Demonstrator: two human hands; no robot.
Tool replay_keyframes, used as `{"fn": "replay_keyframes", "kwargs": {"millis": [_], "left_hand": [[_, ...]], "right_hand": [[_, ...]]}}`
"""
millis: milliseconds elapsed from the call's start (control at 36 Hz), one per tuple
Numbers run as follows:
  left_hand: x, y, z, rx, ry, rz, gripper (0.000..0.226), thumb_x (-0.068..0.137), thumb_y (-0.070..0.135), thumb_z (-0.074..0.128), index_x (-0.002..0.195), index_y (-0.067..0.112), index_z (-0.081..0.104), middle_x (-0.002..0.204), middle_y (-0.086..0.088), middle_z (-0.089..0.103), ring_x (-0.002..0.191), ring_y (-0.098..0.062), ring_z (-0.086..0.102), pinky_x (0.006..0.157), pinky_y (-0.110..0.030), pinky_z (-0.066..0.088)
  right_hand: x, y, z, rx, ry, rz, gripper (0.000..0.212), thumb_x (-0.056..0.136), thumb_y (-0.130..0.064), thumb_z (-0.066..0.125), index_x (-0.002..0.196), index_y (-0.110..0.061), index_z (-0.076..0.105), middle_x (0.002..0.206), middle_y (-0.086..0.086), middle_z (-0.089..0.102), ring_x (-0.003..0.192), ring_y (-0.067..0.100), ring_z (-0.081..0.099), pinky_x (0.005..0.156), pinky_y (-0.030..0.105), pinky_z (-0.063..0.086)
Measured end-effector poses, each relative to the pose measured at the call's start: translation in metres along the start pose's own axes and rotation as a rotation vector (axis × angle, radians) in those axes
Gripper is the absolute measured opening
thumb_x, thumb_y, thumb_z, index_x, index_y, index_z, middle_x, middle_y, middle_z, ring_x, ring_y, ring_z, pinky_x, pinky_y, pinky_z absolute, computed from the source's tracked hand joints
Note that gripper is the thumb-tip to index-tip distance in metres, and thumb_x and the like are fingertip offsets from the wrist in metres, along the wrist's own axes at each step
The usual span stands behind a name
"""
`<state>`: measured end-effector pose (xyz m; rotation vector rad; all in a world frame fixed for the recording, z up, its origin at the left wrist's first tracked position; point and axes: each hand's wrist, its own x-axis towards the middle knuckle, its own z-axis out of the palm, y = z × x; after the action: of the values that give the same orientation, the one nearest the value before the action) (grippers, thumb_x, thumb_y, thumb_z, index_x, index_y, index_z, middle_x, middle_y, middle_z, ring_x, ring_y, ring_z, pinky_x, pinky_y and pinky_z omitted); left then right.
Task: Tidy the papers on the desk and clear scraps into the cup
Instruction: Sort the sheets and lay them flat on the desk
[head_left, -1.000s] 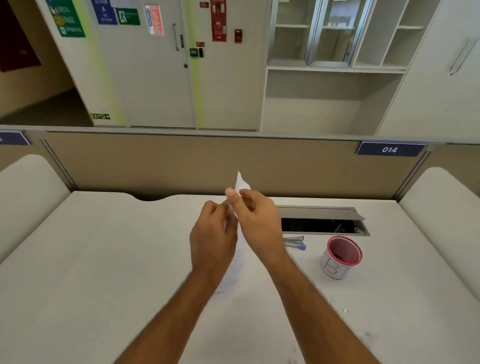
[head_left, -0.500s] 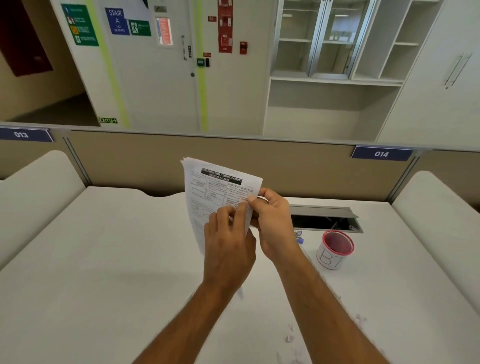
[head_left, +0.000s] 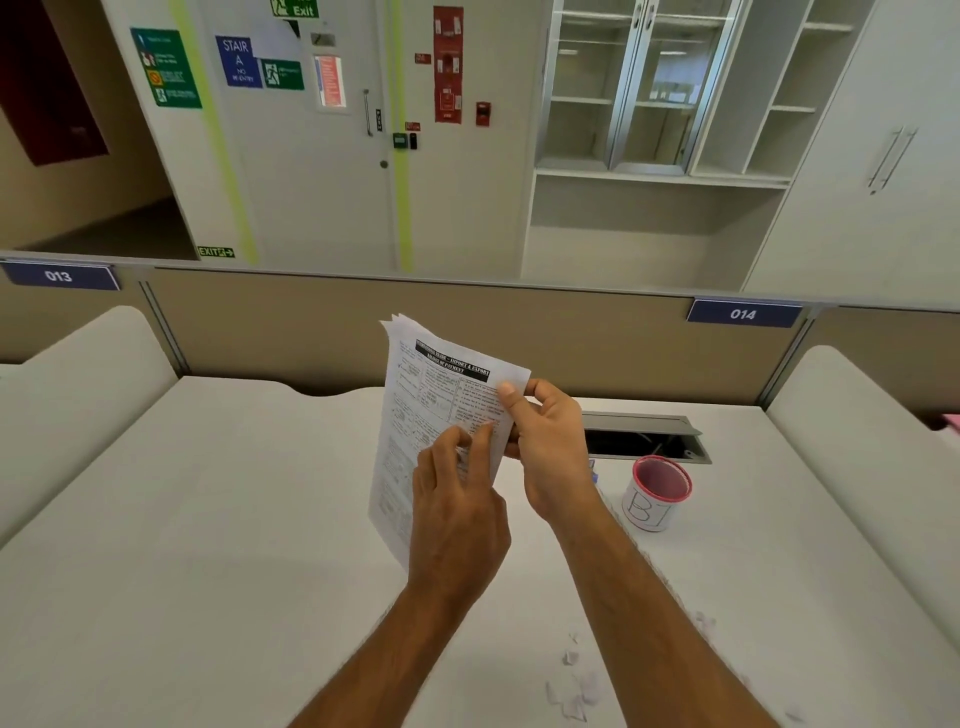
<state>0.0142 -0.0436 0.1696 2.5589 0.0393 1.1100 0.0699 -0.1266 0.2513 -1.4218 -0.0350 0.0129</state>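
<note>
A stack of printed papers (head_left: 421, 405) stands upright above the white desk (head_left: 208, 519). My right hand (head_left: 545, 447) pinches its right edge, thumb on the printed face. My left hand (head_left: 457, 514) holds the stack's lower part, fingers spread on the front sheet. A white paper cup (head_left: 655, 493) with a pink rim and inside stands to the right on the desk, apart from both hands. Several small white paper scraps (head_left: 574, 686) lie on the near desk between and right of my forearms.
An open cable hatch (head_left: 641, 436) sits in the desk behind the cup. A pen (head_left: 596, 475) lies partly hidden by my right wrist. A beige partition (head_left: 311, 332) closes the desk's far edge, with padded side panels left and right.
The papers turned from edge-on to face me and were lifted upright. My head tilted, bringing the scraps at the near edge into view. Both hands shifted their hold on the stack.
</note>
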Motion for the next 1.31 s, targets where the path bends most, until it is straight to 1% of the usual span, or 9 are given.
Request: {"fn": "replay_keyframes", "kwargs": {"millis": [139,333,472,639,694,778,944,1139,1306], "left_hand": [[-0.012,-0.005,-0.004,-0.08,-0.047,-0.127,0.085,0.07,0.01,0.084,0.141,0.015,0.039,0.138,-0.014,0.041,0.124,-0.03,0.041,0.092,-0.054,0.054],[-0.024,-0.019,0.004,-0.168,-0.152,-0.282,0.089,0.069,0.001,0.086,0.139,0.019,0.035,0.138,-0.011,0.036,0.131,-0.036,0.046,0.087,-0.04,0.057],[0.001,-0.025,0.009,-0.219,-0.195,-0.366,0.064,0.075,0.011,0.084,0.128,0.012,0.048,0.123,-0.009,0.046,0.118,-0.031,0.056,0.086,-0.042,0.06],[0.036,-0.038,0.012,-0.511,-0.228,-0.587,0.015,0.092,0.02,0.062,0.105,0.021,0.054,0.096,0.003,0.06,0.093,-0.021,0.066,0.062,-0.02,0.058],[0.039,-0.044,0.014,-0.627,-0.207,-0.618,0.023,0.093,0.009,0.055,0.105,0.028,0.055,0.096,0.014,0.061,0.093,-0.016,0.066,0.058,-0.007,0.049],[0.042,-0.056,0.016,-0.73,-0.204,-0.644,0.036,0.093,0.003,0.055,0.117,0.029,0.059,0.109,0.01,0.065,0.097,-0.016,0.063,0.076,-0.02,0.056],[0.046,-0.084,0.021,-0.884,-0.215,-0.722,0.039,0.092,0.004,0.06,0.122,0.03,0.061,0.113,0.008,0.069,0.101,-0.015,0.065,0.081,-0.032,0.058],[0.043,-0.12,0.032,-0.86,-0.225,-0.844,0.033,0.088,0.004,0.067,0.113,0.023,0.06,0.108,0.006,0.069,0.097,-0.018,0.067,0.076,-0.033,0.06],[0.034,-0.145,0.042,-0.797,-0.253,-0.887,0.028,0.091,0.011,0.063,0.107,0.031,0.053,0.1,0.013,0.064,0.091,-0.014,0.066,0.056,-0.015,0.051]], "right_hand": [[0.002,-0.006,0.0,-0.021,0.034,-0.016,0.025,0.103,-0.032,0.049,0.106,-0.013,0.065,0.101,-0.001,0.077,0.09,0.021,0.075,0.075,0.044,0.064],[0.012,-0.02,0.008,-0.038,0.103,-0.107,0.024,0.103,-0.032,0.049,0.105,-0.014,0.064,0.1,-0.002,0.075,0.092,0.021,0.074,0.076,0.049,0.063],[0.018,-0.028,0.019,0.007,0.011,-0.171,0.032,0.101,-0.036,0.053,0.106,-0.007,0.063,0.102,0.008,0.074,0.095,0.026,0.073,0.083,0.043,0.062],[0.029,-0.016,0.014,-0.017,0.038,-0.204,0.039,0.096,-0.046,0.059,0.099,-0.009,0.071,0.099,0.0,0.076,0.097,0.017,0.072,0.085,0.037,0.06],[0.034,-0.005,0.009,-0.119,0.114,-0.191,0.033,0.094,-0.047,0.061,0.099,-0.016,0.069,0.102,-0.005,0.075,0.098,0.015,0.071,0.087,0.037,0.06],[0.045,0.015,0.0,-0.294,0.22,-0.134,0.029,0.092,-0.04,0.066,0.115,-0.023,0.059,0.123,-0.002,0.063,0.112,0.017,0.062,0.085,0.034,0.056],[0.067,0.057,-0.021,-0.367,0.191,0.189,0.075,0.093,-0.031,0.067,0.152,-0.019,0.024,0.136,0.008,0.052,0.112,0.024,0.057,0.086,0.042,0.049],[0.074,0.105,-0.02,-0.326,0.09,0.222,0.023,0.095,-0.003,0.059,0.111,-0.02,0.061,0.108,0.001,0.07,0.097,0.02,0.068,0.084,0.042,0.059],[0.077,0.134,-0.007,-0.405,0.083,0.248,0.015,0.094,-0.001,0.06,0.098,-0.015,0.062,0.102,0.002,0.071,0.094,0.024,0.07,0.086,0.05,0.06]]}}
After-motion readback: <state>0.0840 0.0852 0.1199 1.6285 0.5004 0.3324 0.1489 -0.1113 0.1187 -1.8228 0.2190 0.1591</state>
